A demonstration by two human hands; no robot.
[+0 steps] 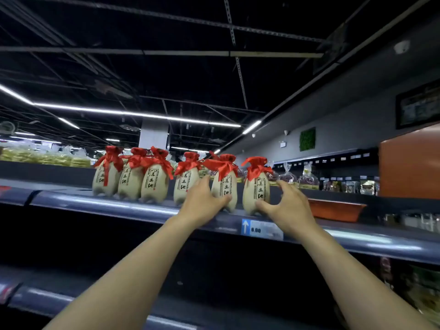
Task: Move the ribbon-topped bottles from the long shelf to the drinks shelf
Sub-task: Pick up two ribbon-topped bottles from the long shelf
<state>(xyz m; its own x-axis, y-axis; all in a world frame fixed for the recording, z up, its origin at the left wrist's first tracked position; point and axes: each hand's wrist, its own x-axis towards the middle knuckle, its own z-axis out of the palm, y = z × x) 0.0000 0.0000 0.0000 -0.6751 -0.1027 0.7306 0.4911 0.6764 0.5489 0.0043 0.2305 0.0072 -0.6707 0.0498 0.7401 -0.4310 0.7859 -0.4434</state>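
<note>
Red-ribboned bottles are being reached for on the long shelf (142,207): left hand (202,201) cupping one bottle (225,189), right hand (285,206) spread wide around its neighbour (256,190); closing, then lifting, seems next.

- A shop, a supermarket by the look of it.
- Long shelf (119,204) with a price tag (262,229) on its edge, just below the right hand (289,207).
- Identical bottles (154,184) in a row, left of both hands.
- Bagged goods (307,178) on more tagged shelves beyond the right hand.
- Strip lights (135,113) under a dark open ceiling.
</note>
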